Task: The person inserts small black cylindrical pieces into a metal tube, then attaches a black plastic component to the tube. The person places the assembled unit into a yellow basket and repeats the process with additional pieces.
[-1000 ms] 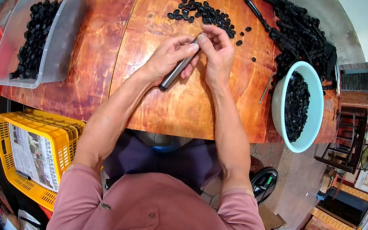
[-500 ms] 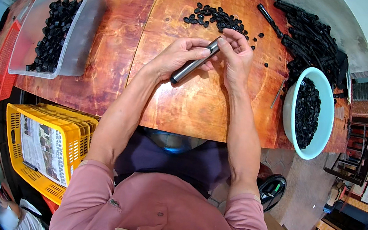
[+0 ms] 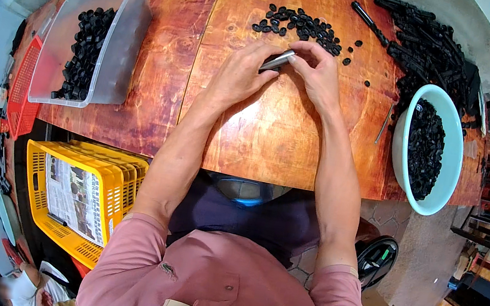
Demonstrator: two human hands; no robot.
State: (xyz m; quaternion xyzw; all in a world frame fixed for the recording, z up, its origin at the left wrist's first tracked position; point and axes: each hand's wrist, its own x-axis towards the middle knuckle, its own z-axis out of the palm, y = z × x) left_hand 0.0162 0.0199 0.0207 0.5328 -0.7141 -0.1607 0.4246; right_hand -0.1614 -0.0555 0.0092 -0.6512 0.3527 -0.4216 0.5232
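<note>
A grey metallic tube [image 3: 276,61] is held above the wooden table, and only a short slanting piece of it shows between my hands. My left hand [image 3: 241,71] is closed round its lower part and hides that end. The thumb and fingers of my right hand [image 3: 317,75] pinch the upper end; what lies under those fingertips is hidden. Just beyond my hands, small black oval rings [image 3: 305,26] lie loose on the tabletop.
Black pieces fill a clear plastic bin [image 3: 123,46] at left and a pale blue bowl [image 3: 451,165] at right. Black tubes [image 3: 432,42] are heaped at far right, near a thin rod [image 3: 383,124]. A yellow crate [image 3: 88,161] stands below the table's left edge; another person [image 3: 31,289] is at lower left.
The tube has turned, and much less of its length shows. My left hand has shifted from holding its middle to closing round its lower part. The whole view has moved slightly.
</note>
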